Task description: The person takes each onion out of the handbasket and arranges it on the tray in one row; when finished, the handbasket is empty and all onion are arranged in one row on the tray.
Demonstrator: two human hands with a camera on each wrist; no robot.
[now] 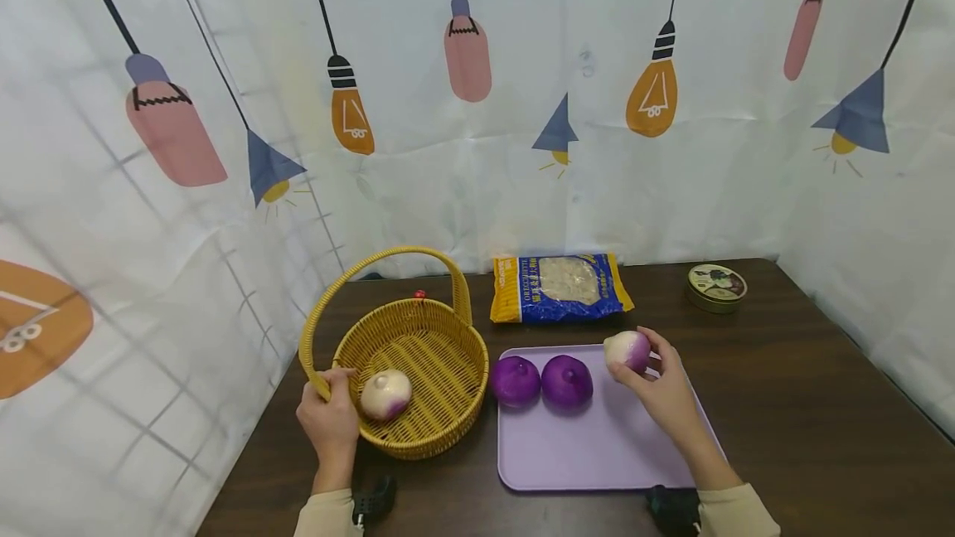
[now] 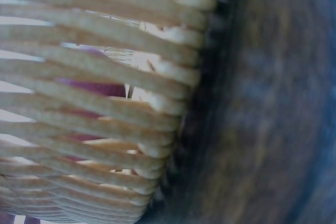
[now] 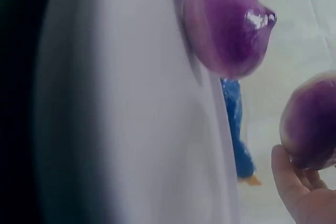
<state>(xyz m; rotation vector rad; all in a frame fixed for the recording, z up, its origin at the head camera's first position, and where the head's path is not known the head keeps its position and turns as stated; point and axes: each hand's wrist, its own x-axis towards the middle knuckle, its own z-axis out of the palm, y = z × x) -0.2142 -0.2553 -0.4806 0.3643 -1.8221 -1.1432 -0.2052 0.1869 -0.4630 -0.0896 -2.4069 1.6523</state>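
Note:
My left hand grips the left side of the yellow woven basket where its handle meets the rim. Inside the basket lies a white onion with a purple patch. With fingers and thumb, my right hand holds a white-and-purple onion above the far right part of the lilac tray. Two purple onions, one at left and one beside it, sit at the tray's left. In the right wrist view, the held onion shows its purple side. The basket's weave fills much of the left wrist view.
Behind the tray lies a blue and yellow pasta packet. A round green tin stands at the back right of the dark wooden table. A patterned curtain hangs behind the table.

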